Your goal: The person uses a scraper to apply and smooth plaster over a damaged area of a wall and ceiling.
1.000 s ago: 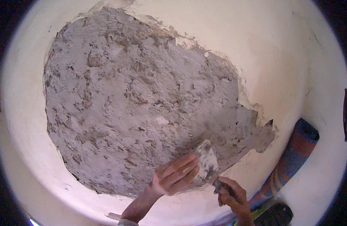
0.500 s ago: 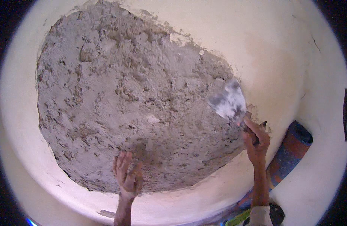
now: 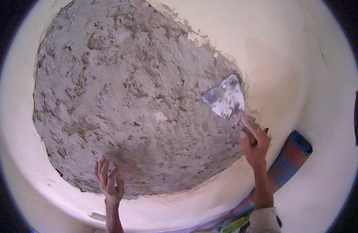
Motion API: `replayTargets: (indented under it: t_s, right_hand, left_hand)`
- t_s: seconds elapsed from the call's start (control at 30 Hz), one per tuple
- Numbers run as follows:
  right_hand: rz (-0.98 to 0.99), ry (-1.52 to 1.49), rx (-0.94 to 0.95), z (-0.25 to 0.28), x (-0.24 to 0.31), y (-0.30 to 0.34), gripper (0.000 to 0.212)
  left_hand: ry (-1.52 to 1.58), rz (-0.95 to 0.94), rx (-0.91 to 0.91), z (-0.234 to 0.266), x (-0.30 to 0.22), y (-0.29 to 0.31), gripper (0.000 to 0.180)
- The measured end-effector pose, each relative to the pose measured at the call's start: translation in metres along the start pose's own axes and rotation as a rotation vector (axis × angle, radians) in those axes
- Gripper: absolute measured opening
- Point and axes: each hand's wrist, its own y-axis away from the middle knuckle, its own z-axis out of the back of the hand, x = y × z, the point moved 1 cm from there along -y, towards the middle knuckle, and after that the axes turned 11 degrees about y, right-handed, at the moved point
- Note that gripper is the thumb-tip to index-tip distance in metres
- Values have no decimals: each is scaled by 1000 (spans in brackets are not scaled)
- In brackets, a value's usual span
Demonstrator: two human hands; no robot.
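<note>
Two bare hands reach up from below before a cream wall [image 3: 274, 35] with a large, rough, grey patch [image 3: 148, 89] of uneven material. The right hand [image 3: 255, 141] is closed around the handle of a scraper [image 3: 227, 98], its fingers bent over the grip. The scraper's flat, flared metal blade points up and to the left from that hand, its wide edge farthest from the fingers; whitish and dark smears cover the metal. The blade lies in front of the right part of the patch, though it is hard to tell whether it touches. The left hand [image 3: 110, 180], well apart from the right hand and lower, is partly open, fingers spread and gently curled upward in front of the patch's lower edge. Nothing can be seen in its grasp, and whether its fingertips meet the wall cannot be told. Between and above the hands, the patch is pitted, lumpy and streaked, with a small pale spot [image 3: 160, 116] roughly midway between them. Just right of the right forearm is a rolled mat [image 3: 289, 159] in blue and reddish brown, slanting down behind the arm. A light sleeve [image 3: 263, 220] covers the lower right forearm; beside it is something bright green [image 3: 234, 225], only partly visible.
</note>
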Motion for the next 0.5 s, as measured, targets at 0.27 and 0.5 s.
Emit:
replayTargets:
  t_s: [0.27,0.5]
  right_hand:
    - [7,121,-62,-6,-42,60,42]
    - [-26,-73,-91,0,-33,81,39]
  left_hand:
    - [8,38,38,-1,7,24,19]
    - [48,91,-84,-20,9,15,25]
